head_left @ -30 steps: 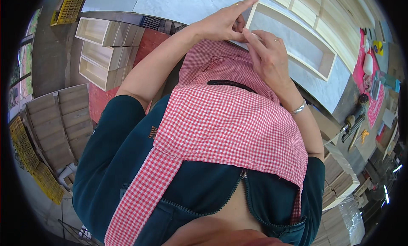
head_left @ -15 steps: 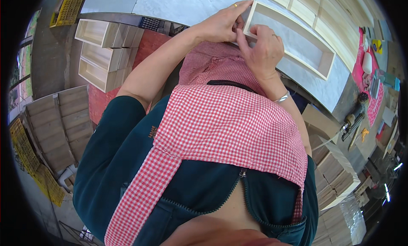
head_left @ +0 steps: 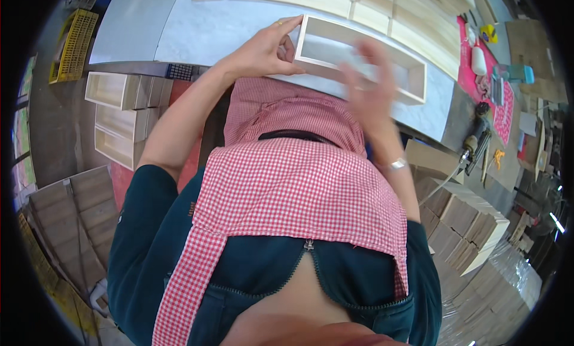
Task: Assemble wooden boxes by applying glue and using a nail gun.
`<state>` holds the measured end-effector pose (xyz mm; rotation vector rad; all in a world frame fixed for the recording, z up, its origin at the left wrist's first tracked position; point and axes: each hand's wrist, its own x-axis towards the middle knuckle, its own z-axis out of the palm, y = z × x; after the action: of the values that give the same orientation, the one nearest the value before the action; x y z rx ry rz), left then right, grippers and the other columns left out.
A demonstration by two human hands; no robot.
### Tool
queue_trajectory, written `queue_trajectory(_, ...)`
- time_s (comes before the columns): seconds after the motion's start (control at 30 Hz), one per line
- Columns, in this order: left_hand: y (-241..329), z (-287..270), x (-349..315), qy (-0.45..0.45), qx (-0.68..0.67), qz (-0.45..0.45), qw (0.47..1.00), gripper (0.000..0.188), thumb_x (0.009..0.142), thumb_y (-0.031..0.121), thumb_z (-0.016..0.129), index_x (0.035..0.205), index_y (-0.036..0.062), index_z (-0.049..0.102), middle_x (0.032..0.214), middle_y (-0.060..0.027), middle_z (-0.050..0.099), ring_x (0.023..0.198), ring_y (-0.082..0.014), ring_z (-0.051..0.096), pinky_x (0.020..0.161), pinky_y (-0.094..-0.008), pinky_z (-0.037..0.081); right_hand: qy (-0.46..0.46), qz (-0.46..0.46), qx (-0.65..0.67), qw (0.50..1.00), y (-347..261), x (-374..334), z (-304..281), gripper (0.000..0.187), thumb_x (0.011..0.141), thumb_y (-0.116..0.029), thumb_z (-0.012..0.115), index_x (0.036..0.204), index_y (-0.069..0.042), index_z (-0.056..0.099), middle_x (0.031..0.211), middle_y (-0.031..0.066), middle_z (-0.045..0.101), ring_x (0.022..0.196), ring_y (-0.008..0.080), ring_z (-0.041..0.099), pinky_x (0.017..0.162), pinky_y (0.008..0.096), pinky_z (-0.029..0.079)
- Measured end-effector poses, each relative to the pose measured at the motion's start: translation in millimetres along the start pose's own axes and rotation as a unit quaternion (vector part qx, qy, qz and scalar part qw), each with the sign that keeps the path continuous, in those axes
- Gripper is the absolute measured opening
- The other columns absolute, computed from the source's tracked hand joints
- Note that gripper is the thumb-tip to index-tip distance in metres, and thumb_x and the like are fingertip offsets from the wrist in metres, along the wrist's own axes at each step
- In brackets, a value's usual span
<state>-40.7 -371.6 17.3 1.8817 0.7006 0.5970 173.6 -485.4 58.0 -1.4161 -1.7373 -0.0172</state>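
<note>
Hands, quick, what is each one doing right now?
Left hand: closed on the wooden box frame at its corner.
Right hand: open, blurred, over the frame; contact cannot be told.

Single head-worn fisheye view, looking steeply down and forward; torso near, workbench (head_left: 227, 29) far, close range.

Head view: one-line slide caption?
Left hand grips the corner of a shallow wooden frame on a grey table; blurred right hand hovers above it.
</note>
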Motion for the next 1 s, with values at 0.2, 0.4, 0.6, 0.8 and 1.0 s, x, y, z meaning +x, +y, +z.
queue_trajectory(0.2, 138, -106, 36, -0.122, 0.221, -0.082, 0.964, 0.072, 0.074, 0.013, 0.082, 0.138, -0.0020, 0.053, 0.109, -0.0154, 0.067, 0.079, -0.0200, 0.061, 0.073, -0.0286, 0.054, 0.011, 0.197, -0.515, 0.834, 164, -38, -253, 0.048, 0.093, -0.036, 0.065, 0.116, 0.006, 0.063, 0.105, 0.0277, 0.067, 0.101, 0.0434, 0.063, 0.091, 0.0463, 0.051)
queue_trajectory(0.4, 236, -122, 56, -0.142, 0.449, 0.121, 0.874, 0.036, 0.070, 0.024, 0.082, 0.087, -0.0065, 0.073, 0.080, -0.0151, 0.072, 0.065, -0.0298, 0.064, 0.059, -0.0372, 0.056, -0.144, 0.425, -0.611, 0.652, 190, -82, -301, 0.056, 0.092, -0.049, 0.064, 0.113, 0.003, 0.058, 0.104, 0.0265, 0.069, 0.097, 0.0483, 0.067, 0.088, 0.0519, 0.053)
queue_trajectory(0.6, 232, -71, 100, -0.338, 0.453, 0.073, 0.822, 0.047, 0.074, 0.033, 0.087, 0.099, -0.0049, 0.076, 0.090, -0.0163, 0.075, 0.075, -0.0272, 0.073, 0.067, -0.0367, 0.060, -0.093, 0.419, -0.585, 0.688, 190, -68, -309, 0.048, 0.088, -0.039, 0.066, 0.108, 0.004, 0.059, 0.097, 0.0224, 0.070, 0.088, 0.0440, 0.067, 0.080, 0.0480, 0.053)
queue_trajectory(0.8, 237, -49, 100, -0.304, 0.407, 0.102, 0.855, 0.050, 0.076, 0.036, 0.086, 0.101, -0.0062, 0.075, 0.088, -0.0145, 0.075, 0.076, -0.0257, 0.075, 0.068, -0.0348, 0.060, -0.056, 0.430, -0.485, 0.760, 217, -57, -328, 0.036, 0.081, -0.028, 0.067, 0.093, 0.006, 0.067, 0.082, 0.0182, 0.069, 0.071, 0.0343, 0.066, 0.065, 0.0410, 0.053)
queue_trajectory(1.0, 253, -20, 114, -0.294, 0.435, 0.110, 0.844, 0.057, 0.073, 0.040, 0.088, 0.101, -0.0076, 0.074, 0.088, -0.0146, 0.075, 0.077, -0.0269, 0.076, 0.070, -0.0345, 0.060, 0.004, 0.473, -0.280, 0.835, 178, -5, -326, 0.018, 0.079, -0.017, 0.068, 0.086, 0.000, 0.069, 0.070, 0.0126, 0.064, 0.045, 0.0192, 0.058, 0.043, 0.0297, 0.045)
